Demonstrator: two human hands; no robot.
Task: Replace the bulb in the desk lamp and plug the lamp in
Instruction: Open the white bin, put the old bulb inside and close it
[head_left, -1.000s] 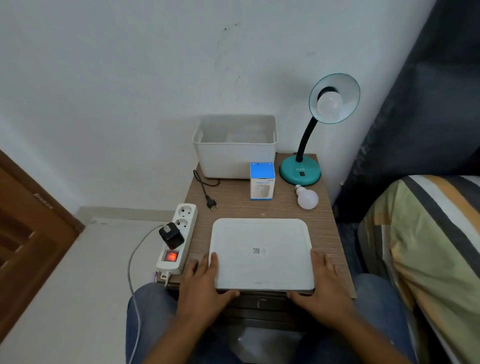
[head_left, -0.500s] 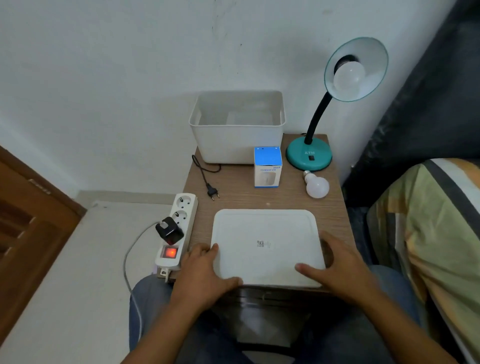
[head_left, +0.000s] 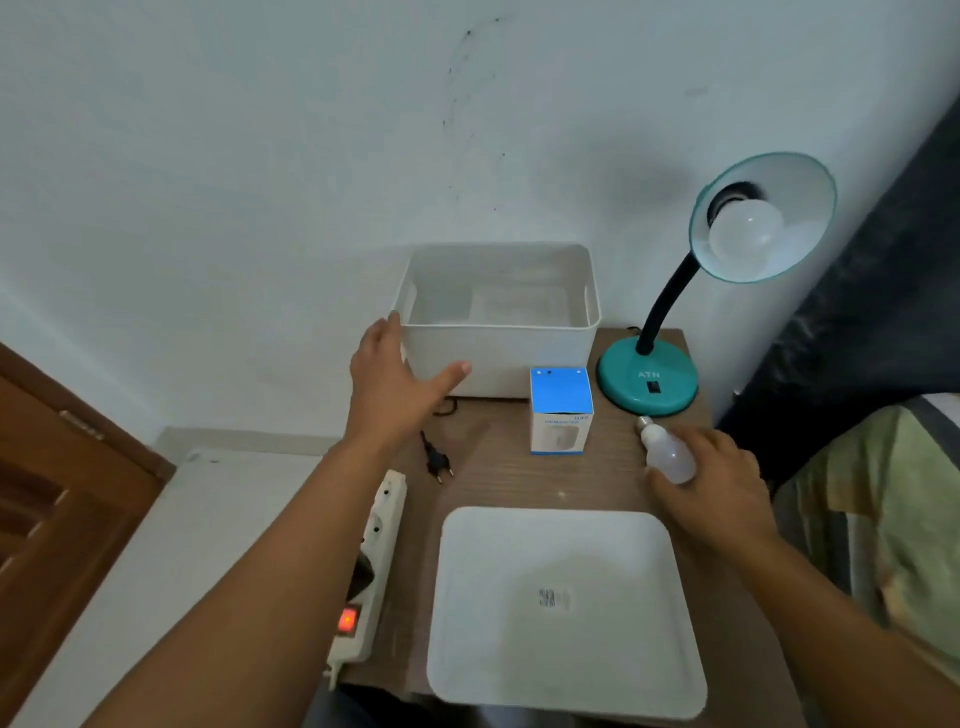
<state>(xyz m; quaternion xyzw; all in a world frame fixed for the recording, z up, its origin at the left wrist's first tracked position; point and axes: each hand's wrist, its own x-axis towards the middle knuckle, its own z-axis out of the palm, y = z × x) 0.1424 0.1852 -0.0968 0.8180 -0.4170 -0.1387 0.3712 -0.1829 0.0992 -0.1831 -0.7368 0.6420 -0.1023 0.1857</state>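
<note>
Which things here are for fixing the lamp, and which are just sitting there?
For the job: desk lamp, bulb in it, loose bulb, bulb box, plug, power strip.

Just there: white bin, white lid.

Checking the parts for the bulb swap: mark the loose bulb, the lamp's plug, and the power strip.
loose bulb (head_left: 669, 453), head view, on its white globe.
lamp's plug (head_left: 438, 462), head view, on the black plug body.
power strip (head_left: 383, 519), head view, on its white casing by the sockets.
</note>
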